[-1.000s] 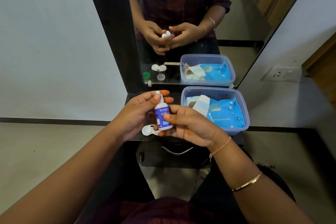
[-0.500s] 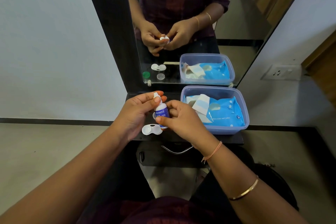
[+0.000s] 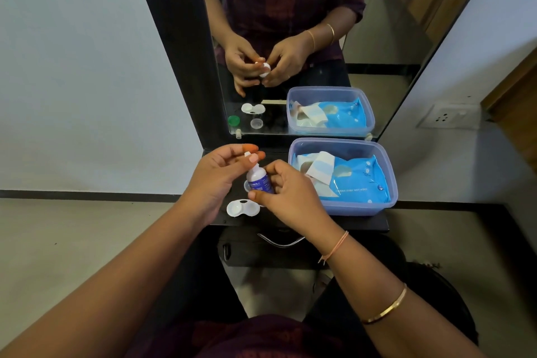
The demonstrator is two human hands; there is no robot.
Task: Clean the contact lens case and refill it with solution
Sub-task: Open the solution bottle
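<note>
Pinching the white cap of the solution bottle with thumb and fingers of the left hand, curled closed on it. Gripping the bottle's blue-labelled body with the fingers and thumb of the right hand, wrapped round it from the right. Holding the bottle near upright, top leaning a little left, above the black surface. Cannot tell whether the cap is seated or loose.

Just below the bottle, between the two hands: the contact lens case, flat on the surface, both white wells uncovered.

Just right of the right hand: a clear plastic tub with a blue pack of baby wet wipes inside.

Behind all this: a mirror, with hands, case, tub and a green cap reflected.
</note>
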